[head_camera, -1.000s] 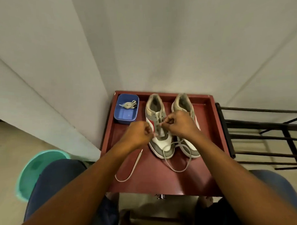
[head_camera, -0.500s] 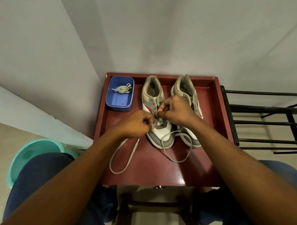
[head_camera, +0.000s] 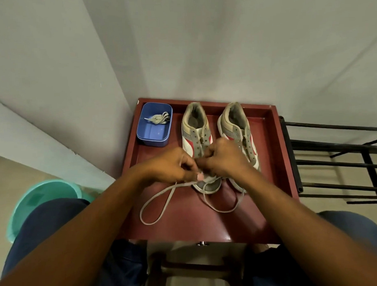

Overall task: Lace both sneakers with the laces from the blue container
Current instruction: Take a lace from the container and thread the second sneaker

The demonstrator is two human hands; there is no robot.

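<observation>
Your two hands meet over the front of the left sneaker (head_camera: 195, 132), which stands at the table's (head_camera: 186, 226) twelve o'clock, toe pointing toward you. Your left hand (head_camera: 170, 166) has its fingers curled and pinches the grey lace (head_camera: 156, 205) just by the toe. From that pinch one loop of lace trails across the red tabletop toward seven o'clock. Your right hand (head_camera: 225, 157) is curled too, knuckles up over the lower eyelets. Its fingertips are tucked out of sight against your left hand, apparently gripping the same lace. A second loop runs from the toe out to five o'clock, under your right wrist. The upper eyelets of this sneaker are bare. The right sneaker (head_camera: 236, 121) stands just beside it at one o'clock, unlaced. The blue container (head_camera: 154, 134) sits in the corner at ten o'clock, with a bundled lace (head_camera: 160, 118) lying at its far end. A teal bucket (head_camera: 43, 196) stands on the floor at eight o'clock. A black metal rack (head_camera: 333, 161) stands at three o'clock.
</observation>
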